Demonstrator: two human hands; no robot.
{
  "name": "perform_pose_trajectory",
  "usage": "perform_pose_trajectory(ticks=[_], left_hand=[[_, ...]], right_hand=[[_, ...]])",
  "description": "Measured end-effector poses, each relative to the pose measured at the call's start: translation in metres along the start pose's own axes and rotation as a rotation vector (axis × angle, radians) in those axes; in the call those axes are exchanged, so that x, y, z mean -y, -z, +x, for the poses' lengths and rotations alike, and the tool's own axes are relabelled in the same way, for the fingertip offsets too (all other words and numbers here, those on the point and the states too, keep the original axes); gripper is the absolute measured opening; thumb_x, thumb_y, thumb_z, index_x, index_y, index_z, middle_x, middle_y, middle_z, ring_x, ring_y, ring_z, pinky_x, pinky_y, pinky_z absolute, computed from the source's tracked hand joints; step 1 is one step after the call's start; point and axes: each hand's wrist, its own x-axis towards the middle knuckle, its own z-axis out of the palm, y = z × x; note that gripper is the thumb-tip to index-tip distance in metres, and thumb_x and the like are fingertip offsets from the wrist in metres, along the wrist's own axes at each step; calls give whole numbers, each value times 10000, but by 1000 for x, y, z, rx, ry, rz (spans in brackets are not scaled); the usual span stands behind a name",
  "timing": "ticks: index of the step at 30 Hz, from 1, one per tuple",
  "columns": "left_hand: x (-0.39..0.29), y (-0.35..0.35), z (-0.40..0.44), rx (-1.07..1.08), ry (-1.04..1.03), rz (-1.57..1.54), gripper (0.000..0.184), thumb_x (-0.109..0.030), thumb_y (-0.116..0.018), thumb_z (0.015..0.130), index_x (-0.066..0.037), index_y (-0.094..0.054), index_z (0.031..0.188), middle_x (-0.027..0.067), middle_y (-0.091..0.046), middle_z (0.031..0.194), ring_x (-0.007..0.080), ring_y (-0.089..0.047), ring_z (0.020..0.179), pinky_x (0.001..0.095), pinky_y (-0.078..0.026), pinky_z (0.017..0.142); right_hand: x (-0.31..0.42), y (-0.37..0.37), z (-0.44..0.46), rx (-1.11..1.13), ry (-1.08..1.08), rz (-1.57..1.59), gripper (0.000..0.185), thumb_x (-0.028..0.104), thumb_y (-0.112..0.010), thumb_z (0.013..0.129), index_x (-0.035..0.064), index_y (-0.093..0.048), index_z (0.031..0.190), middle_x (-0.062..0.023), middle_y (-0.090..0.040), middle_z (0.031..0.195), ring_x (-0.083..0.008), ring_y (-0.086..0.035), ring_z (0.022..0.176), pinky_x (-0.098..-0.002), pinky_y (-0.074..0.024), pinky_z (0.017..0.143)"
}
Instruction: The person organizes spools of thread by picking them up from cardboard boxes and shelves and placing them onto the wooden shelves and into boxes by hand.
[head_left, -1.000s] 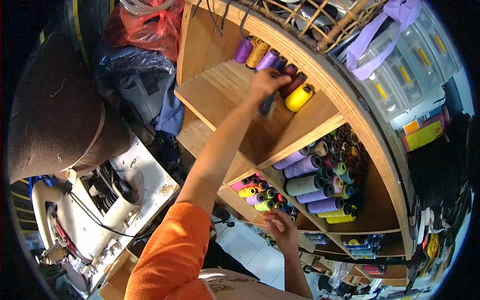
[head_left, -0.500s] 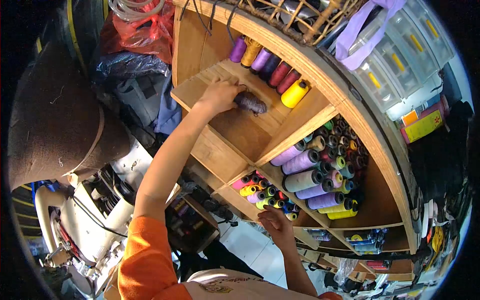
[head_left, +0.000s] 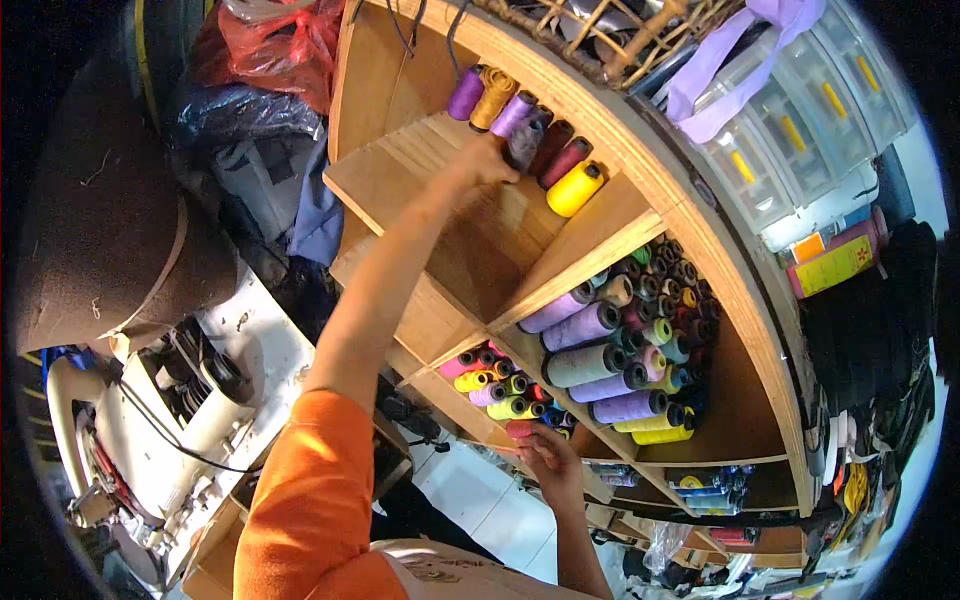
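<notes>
My left hand (head_left: 488,162) is closed around a dark grey thread spool (head_left: 524,145) in the upper shelf compartment. It tilts among the row of cones at the back, between a lilac cone (head_left: 514,113) and a maroon cone (head_left: 552,147). A yellow cone (head_left: 575,189) ends that row. Lower down, my right hand (head_left: 550,462) has its fingers curled at a small red spool (head_left: 519,428), by the front edge of a compartment of small colourful spools (head_left: 490,393). Its palm side is partly hidden.
The wooden shelf (head_left: 432,318) has another compartment packed with stacked lilac and grey cones (head_left: 585,360). Clear plastic drawers (head_left: 780,150) stand beyond it at the upper right. On the left are a white sewing machine (head_left: 190,440) and a brown fabric-covered bulk (head_left: 110,230).
My left hand has carried the dark grey spool from the front of the compartment back to the cone row. My right hand has shifted slightly down, and a red spool now shows at its fingertips.
</notes>
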Motion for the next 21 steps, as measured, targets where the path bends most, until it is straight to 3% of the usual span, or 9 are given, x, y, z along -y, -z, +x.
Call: perform_pose_trajectory(ticks=[3,4,7,13,16,21], left_hand=[[-7,-29,1,-38,-88,200,489,-339,-752,579,-29,-663,947,205,-654,920,351,-632,853,403,-511,744],[-9,-38,6,-59,-1,156,515,-334,-759,558,-16,-657,951,218,-650,901,364,-626,867,407,-504,760],[-1,-66,21,-282,-76,75,529,-313,-770,560,-2,-643,969,220,-649,897,364,-624,882,407,-502,774],[-1,-68,7,-209,-239,-170,512,-243,-788,603,4,-608,1014,219,-646,915,377,-616,905,422,-497,804],[-16,-68,4,-78,40,27,689,-226,-799,621,-72,-521,1233,197,-631,1061,335,-596,1014,397,-472,879],[-23,-67,-4,-112,38,-41,746,-258,-788,640,-90,-459,1287,201,-611,1105,330,-588,1026,411,-459,897]], right_hand=[[-2,-3,7,33,8,-41,308,28,-660,810,5,-565,1102,-70,-644,1016,-167,-608,941,-292,-459,867],[-3,-2,8,35,6,-55,299,26,-660,809,2,-567,1092,-68,-642,1023,-168,-607,941,-291,-459,867],[-3,-3,10,26,-4,21,286,30,-656,813,3,-569,1083,-67,-645,1005,-155,-606,931,-285,-464,849],[-8,2,7,24,-35,61,307,22,-648,817,-6,-551,1107,-59,-662,943,-129,-607,922,-264,-474,819],[3,-3,9,45,-52,-93,304,9,-639,819,-5,-549,1110,-60,-663,939,-132,-613,912,-269,-478,823],[8,-17,6,15,51,-34,296,7,-624,831,6,-553,1118,-65,-667,910,-139,-625,848,-278,-482,797]])
